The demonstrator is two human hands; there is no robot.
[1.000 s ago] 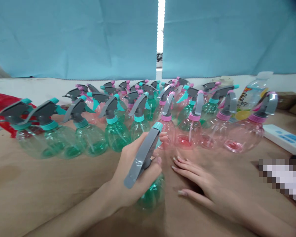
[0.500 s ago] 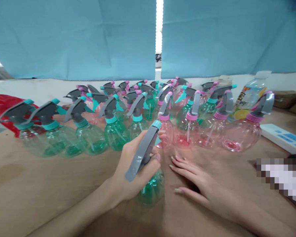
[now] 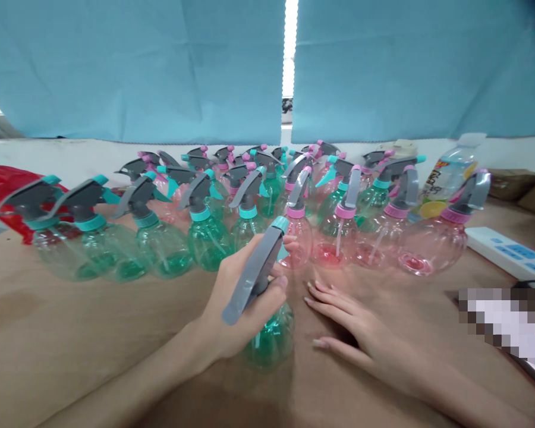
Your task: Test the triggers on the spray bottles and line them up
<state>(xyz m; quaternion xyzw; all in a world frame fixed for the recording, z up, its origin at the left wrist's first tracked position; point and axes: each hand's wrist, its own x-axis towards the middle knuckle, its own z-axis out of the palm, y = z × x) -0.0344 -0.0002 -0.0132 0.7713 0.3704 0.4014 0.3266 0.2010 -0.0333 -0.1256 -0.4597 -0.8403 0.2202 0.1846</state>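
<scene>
My left hand (image 3: pixel 238 297) is wrapped round the neck of a green spray bottle (image 3: pixel 271 342) with a grey trigger head and a teal nozzle. The bottle stands on the table, its nozzle facing away from me, and its collar is hidden by my fingers. To its right, my right hand (image 3: pixel 354 330) lies on the tabletop with fingers stretched out, holding nothing. Just beyond both hands is a row of spray bottles: green ones with teal collars (image 3: pixel 210 241) to the left and pink ones with pink collars (image 3: pixel 334 244) to the right.
More spray bottles in both colours crowd behind the front row. A clear drink bottle (image 3: pixel 452 169) and a white power strip (image 3: pixel 508 249) are at the right, near a blurred-out object (image 3: pixel 508 324). At the left lies a red plastic bag (image 3: pixel 9 184). Blue cloth (image 3: pixel 138 71) hangs behind.
The view has shifted very slightly. Both hands and the held spray bottle keep practically the same position and grip.
</scene>
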